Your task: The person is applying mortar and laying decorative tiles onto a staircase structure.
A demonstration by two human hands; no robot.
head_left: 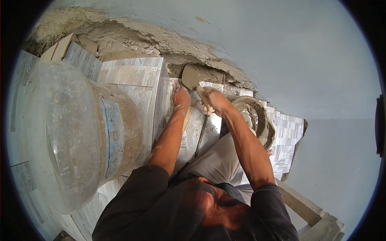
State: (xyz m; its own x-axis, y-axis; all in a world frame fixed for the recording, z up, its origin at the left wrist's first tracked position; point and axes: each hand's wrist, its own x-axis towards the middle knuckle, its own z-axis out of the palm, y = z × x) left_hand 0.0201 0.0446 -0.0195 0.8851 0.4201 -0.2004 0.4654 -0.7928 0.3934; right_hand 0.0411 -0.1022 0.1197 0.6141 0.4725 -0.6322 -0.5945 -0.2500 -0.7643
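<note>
Right hand closed on the trowel, left hand stretched out beside its blade

All places here are given from the mortar bucket [268, 138], a round vessel holding wet grey mix. The trowel [189, 76] is left of the bucket and a little beyond it, its coated blade pointing away from the person and to the left, toward the broken wall edge [161, 30].

Just left of the bucket's far rim is the right hand [217, 102], its fingers curled around the trowel's handle. The right forearm [249, 142] slants up and leftward from a dark sleeve, passing close along the bucket's left side, and the wrist bends slightly inward.

Further left of the bucket, past the trowel handle, the left hand [182, 98] reaches forward at the end of a nearly straight forearm. Its fingers extend away from the person, close together, near the blade's lower left edge and by a tile edge; whether they grip anything cannot be told.

Between the forearms, left of the bucket, a thin dark rod [201, 136] lies over grey wood-patterned tiles. Well left of the bucket, beyond the left arm, is a large cloudy plastic container [62, 132]. Beyond the bucket and to its right rises the grey wall [317, 60].
</note>
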